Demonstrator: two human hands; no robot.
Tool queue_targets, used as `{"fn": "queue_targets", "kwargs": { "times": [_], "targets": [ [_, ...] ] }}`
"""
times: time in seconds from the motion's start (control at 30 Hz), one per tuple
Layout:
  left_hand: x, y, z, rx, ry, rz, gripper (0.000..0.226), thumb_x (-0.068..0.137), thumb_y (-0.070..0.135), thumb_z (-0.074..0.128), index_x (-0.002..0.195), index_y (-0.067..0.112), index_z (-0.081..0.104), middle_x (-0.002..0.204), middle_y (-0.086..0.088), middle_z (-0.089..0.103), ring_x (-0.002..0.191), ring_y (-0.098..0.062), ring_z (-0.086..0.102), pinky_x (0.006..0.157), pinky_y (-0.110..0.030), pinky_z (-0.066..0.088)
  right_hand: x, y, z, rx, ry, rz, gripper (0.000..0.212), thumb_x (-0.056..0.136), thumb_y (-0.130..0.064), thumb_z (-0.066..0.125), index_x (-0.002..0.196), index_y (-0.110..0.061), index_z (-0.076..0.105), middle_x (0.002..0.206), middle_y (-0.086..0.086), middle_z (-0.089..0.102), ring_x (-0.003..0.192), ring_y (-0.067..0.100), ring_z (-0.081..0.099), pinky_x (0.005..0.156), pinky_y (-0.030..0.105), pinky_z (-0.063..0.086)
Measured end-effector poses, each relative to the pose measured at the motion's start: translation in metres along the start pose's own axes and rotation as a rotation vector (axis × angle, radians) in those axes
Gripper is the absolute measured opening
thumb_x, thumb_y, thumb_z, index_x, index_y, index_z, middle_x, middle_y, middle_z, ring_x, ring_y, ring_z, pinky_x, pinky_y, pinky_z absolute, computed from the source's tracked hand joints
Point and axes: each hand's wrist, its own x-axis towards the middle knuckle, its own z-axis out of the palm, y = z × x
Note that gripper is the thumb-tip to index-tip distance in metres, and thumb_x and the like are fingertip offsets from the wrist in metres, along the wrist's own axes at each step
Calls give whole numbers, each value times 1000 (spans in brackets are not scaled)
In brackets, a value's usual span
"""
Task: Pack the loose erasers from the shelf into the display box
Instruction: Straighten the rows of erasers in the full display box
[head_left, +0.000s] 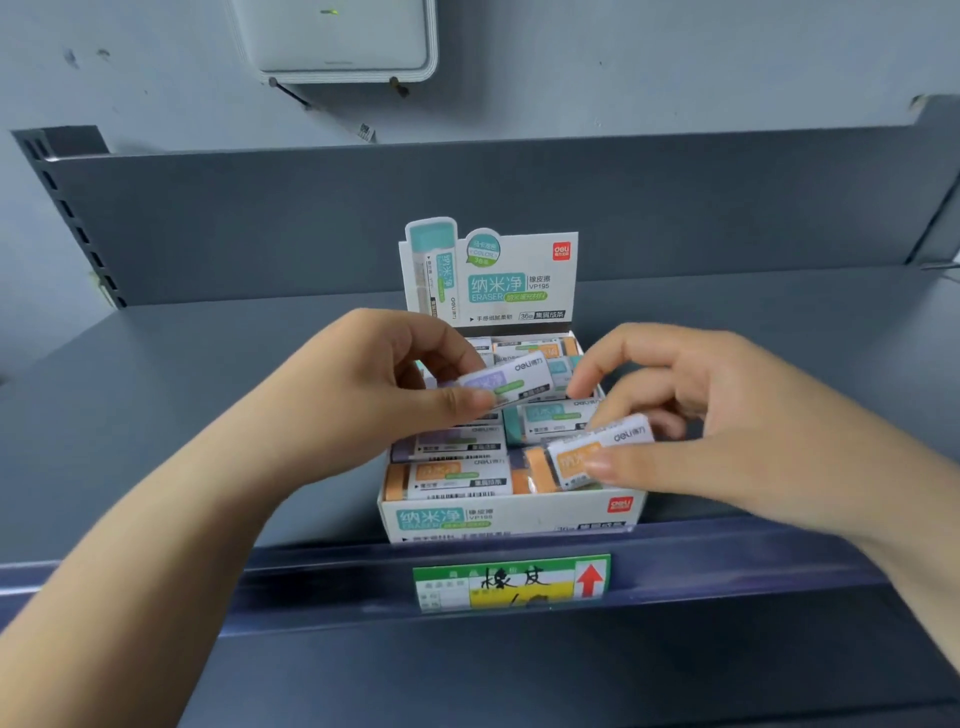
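Both hands over the display box (511, 517) at the shelf (208, 374) front — your left hand (363, 384) pinches a purple eraser (506, 382) above the packed rows, your right hand (727, 415) grips an orange eraser (582, 460) at the box's front right corner.

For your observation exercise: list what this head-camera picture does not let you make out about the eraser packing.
- Lower layers in the display box: hidden by the top erasers.
- Box's middle rows: covered by the left hand, the right hand and their purple eraser and orange eraser.
- Small print on the shelf label: blurred.
- Shelf ends: cut off by the frame edges.
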Motion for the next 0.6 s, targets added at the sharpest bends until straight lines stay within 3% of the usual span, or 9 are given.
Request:
{"fn": "queue_targets", "kwargs": {
  "times": [0.13, 0.27, 0.43, 0.5, 0.6],
  "targets": [
    [-1, -1, 2, 15, 19, 5, 7, 71, 33, 70, 75, 28, 68, 63, -1, 68, 49, -11, 54, 44, -14, 39, 3, -5, -7, -256, -47, -99, 12, 65, -39, 78, 69, -30, 71, 49, -25, 56, 49, 2, 45, 49, 10, 34],
    [-2, -2, 3, 45, 26, 6, 9, 71, 35, 69, 74, 27, 68, 63, 6, 66, 50, -9, 52, 46, -16, 39, 4, -8, -3, -319, -54, -112, 10, 62, -39, 69, 66, -30, 69, 45, -29, 51, 47, 9, 37, 48, 18, 32],
    [-1, -3, 5, 53, 30, 1, 8, 73, 33, 68, 76, 26, 67, 72, 11, 67, 52, -8, 54, 52, -24, 44, 12, -8, -2, -373, -107, -64, 13, 64, -40, 69, 69, -28, 70, 63, -30, 63, 52, 7, 50, 51, 14, 40],
    [-1, -4, 5, 43, 32, 4, 6, 73, 32, 68, 75, 26, 67, 67, 13, 66, 51, -6, 53, 51, -22, 44, 13, -6, -3, -377, -98, -73, 19, 60, -44, 66, 72, -30, 71, 76, -27, 67, 61, 10, 60, 58, 18, 47],
    [-1, -6, 5, 37, 29, 16, 8, 73, 33, 68, 76, 26, 67, 54, 15, 60, 47, -1, 49, 47, -13, 38, 13, -5, -5, -400, -121, -87, 24, 60, -52, 65, 74, -35, 73, 77, -23, 68, 68, 8, 61, 62, 16, 44]
  ]
}}
